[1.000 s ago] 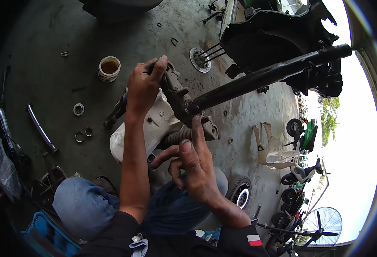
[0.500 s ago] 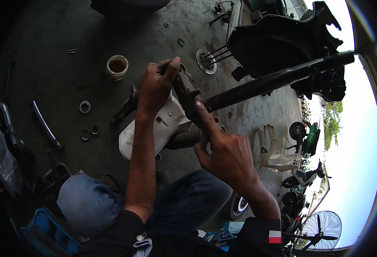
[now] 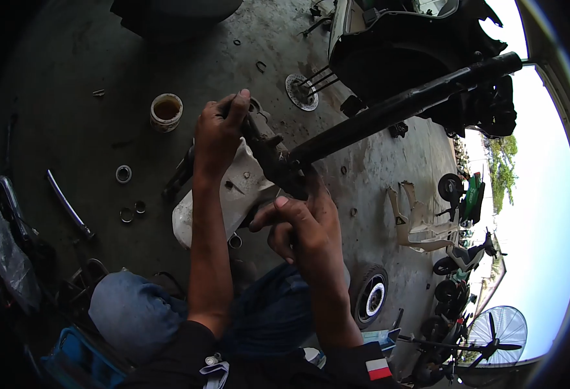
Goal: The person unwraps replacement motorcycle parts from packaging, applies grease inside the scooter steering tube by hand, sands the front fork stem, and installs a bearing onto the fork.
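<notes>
A scooter front fork assembly stands before my knees, with a dark steering stem (image 3: 402, 110) slanting up to the right. My left hand (image 3: 217, 133) is closed around the upper end of the dirty fork clamp (image 3: 265, 152), thumb on top. My right hand (image 3: 308, 227) is at the clamp's lower end near the stem's base. One of its fingers reaches up against the metal, and the thumb and other fingers are apart and partly bent. A white front fender (image 3: 223, 188) sits under the clamp, partly hidden by my left forearm.
On the floor are a tub of brown grease (image 3: 166, 112), a bearing ring (image 3: 123, 174), a brake disc (image 3: 301, 92) and a curved metal bar (image 3: 69, 204). A wheel (image 3: 370, 295) lies right of my knee. A stripped scooter body (image 3: 402, 61) stands ahead, and a fan (image 3: 494, 337) is at lower right.
My right hand has turned and moved down and left, from pointing at the clamp's top to below the stem's base. The left hand keeps its grip. The view has shifted slightly.
</notes>
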A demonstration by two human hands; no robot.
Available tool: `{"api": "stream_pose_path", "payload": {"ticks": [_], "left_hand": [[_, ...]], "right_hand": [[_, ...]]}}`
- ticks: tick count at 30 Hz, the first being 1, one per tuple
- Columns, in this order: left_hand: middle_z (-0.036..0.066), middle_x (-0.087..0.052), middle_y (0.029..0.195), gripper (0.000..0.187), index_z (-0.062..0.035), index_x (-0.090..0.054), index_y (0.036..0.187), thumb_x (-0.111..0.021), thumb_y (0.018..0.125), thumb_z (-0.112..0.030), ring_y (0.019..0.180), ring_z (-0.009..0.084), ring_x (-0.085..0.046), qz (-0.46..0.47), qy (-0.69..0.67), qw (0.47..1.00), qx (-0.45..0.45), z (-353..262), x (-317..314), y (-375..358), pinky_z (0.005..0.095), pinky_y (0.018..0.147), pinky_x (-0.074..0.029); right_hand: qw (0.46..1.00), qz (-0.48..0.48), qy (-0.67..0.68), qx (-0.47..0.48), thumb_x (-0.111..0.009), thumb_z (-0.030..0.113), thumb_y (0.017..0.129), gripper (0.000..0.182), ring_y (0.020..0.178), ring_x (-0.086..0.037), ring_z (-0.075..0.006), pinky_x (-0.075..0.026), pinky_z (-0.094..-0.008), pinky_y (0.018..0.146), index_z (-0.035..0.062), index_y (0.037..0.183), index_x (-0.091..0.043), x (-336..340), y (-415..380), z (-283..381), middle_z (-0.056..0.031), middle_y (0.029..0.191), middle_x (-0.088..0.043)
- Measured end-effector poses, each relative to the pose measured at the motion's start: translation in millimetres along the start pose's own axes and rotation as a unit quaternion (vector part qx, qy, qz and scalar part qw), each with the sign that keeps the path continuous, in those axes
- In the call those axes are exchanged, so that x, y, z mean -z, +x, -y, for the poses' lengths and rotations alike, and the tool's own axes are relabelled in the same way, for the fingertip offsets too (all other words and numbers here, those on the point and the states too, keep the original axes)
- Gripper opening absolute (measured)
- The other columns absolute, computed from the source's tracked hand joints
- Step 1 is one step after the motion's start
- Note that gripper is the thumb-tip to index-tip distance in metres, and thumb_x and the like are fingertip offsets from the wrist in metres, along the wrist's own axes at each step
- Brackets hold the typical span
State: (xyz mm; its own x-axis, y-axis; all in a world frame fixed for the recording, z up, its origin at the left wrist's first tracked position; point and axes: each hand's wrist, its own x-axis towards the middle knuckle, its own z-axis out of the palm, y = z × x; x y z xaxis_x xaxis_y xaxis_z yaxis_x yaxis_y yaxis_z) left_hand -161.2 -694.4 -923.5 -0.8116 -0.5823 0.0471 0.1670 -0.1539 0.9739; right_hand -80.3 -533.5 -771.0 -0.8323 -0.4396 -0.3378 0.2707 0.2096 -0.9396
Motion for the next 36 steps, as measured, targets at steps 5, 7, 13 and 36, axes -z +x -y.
{"api": "stream_pose_path", "payload": {"ticks": [5, 7, 13, 36], "left_hand": [[0.006, -0.064, 0.068, 0.055, 0.0043, -0.067, 0.084, -0.057, 0.100, -0.047, 0.066, 0.0128, -0.056, 0.022, -0.103, 0.994, 0.010, 1, -4, 2, 0.0304, 0.067, -0.047], [0.005, -0.064, 0.066, 0.054, 0.0044, -0.068, 0.084, -0.056, 0.100, -0.045, 0.062, 0.0104, -0.054, 0.020, -0.112, 0.994, -0.001, -5, -6, -1, 0.0289, 0.064, -0.046], [0.005, -0.066, 0.069, 0.052, 0.0033, -0.070, 0.083, -0.055, 0.101, -0.044, 0.065, 0.0098, -0.058, -0.003, -0.109, 0.994, 0.015, -2, -8, 3, 0.0285, 0.065, -0.046], [0.011, -0.074, 0.086, 0.044, 0.0039, -0.069, 0.098, -0.052, 0.105, -0.036, 0.070, 0.0130, -0.066, 0.016, -0.103, 0.995, 0.005, -18, -8, -7, 0.0268, 0.070, -0.053]], "right_hand": [[0.987, -0.056, -0.146, 0.024, -0.057, 0.010, 0.100, 0.091, 0.090, -0.069, -0.0190, -0.053, -0.0299, 0.081, -0.0002, 0.158, 0.012, -41, -14, -31, -0.0190, 0.097, -0.072], [0.995, -0.062, -0.038, 0.073, -0.057, 0.010, 0.100, 0.092, 0.083, -0.068, -0.0165, -0.053, -0.0280, 0.076, 0.0000, 0.157, 0.014, -36, -7, -29, -0.0179, 0.096, -0.072], [0.994, -0.036, 0.050, 0.086, -0.054, 0.007, 0.100, 0.093, 0.072, -0.064, -0.0095, -0.050, -0.0226, 0.066, 0.0000, 0.155, 0.021, -47, 1, -40, -0.0154, 0.099, -0.072], [0.966, -0.147, -0.190, 0.093, -0.064, 0.014, 0.093, 0.107, 0.069, -0.070, -0.0226, -0.055, -0.0326, 0.068, -0.0038, 0.154, 0.023, -61, 10, -60, -0.0183, 0.100, -0.073]]}}
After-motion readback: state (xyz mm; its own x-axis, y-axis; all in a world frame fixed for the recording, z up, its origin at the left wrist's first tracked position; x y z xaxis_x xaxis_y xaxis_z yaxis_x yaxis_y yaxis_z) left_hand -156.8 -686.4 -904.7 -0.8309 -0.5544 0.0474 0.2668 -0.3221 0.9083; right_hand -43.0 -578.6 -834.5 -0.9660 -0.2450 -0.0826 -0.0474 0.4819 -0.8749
